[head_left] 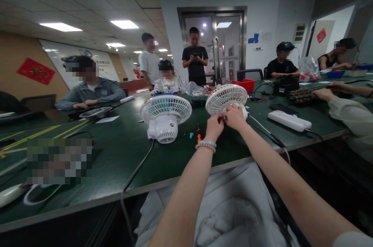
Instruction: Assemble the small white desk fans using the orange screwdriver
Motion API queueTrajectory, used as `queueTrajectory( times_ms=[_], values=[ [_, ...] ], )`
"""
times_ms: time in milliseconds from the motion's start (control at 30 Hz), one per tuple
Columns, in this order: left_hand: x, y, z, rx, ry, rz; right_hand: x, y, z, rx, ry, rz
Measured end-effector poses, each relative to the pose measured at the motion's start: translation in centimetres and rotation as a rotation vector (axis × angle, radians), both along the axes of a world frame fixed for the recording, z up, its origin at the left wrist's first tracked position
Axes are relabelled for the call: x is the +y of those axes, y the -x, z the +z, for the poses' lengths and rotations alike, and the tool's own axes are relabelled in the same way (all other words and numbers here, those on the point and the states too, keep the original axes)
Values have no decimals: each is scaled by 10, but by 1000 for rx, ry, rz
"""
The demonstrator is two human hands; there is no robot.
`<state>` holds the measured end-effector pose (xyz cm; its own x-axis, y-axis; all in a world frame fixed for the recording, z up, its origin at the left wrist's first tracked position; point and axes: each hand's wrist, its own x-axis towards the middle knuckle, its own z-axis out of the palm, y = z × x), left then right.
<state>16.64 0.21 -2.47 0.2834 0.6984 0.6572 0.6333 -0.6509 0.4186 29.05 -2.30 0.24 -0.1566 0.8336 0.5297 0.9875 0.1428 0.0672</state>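
Observation:
A white fan (226, 97) with a round grille lies on the green table in front of me, its motor housing turned towards me. My right hand (235, 117) has its fingers curled over the back of this fan. Close beside it, my left hand (215, 127) is closed in a pinch at the fan's lower edge; what the fingertips hold is hidden. A second white fan (166, 116) stands to the left, its cable running over the table's front edge. Left of my left wrist lie an orange-handled screwdriver (199, 137) and a small turquoise piece (191, 135).
A white power strip (289, 121) and a dark phone (283, 109) lie on the right. Behind them is a red bin (244, 84). Another person's hand (325, 94) is at a metal part (303, 95). Several people sit or stand around the table (110, 157).

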Motion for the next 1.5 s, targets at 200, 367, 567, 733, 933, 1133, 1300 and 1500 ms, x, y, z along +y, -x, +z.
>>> queueTrajectory(
  times_ms=[200,367,567,733,933,1133,1300,1500],
  values=[
    [4,0,-2,-41,-1,-10,1,-1,0,9,-7,3],
    [6,-1,-3,-46,16,0,0,-1,0,12,-3,8],
    [7,-2,-4,-53,11,8,0,-1,1,9,6,1],
    [7,-2,-4,-32,-34,-9,0,-1,0,8,9,3],
    [5,-2,-2,-18,-15,8,1,-2,0,1,7,7],
    [6,-2,-3,-55,14,25,2,-1,-1,7,-12,11],
    [6,-2,-2,-63,25,18,2,-1,-1,7,-4,9],
    [8,-1,-3,-35,3,6,2,-1,-1,0,11,2]
  ],
)
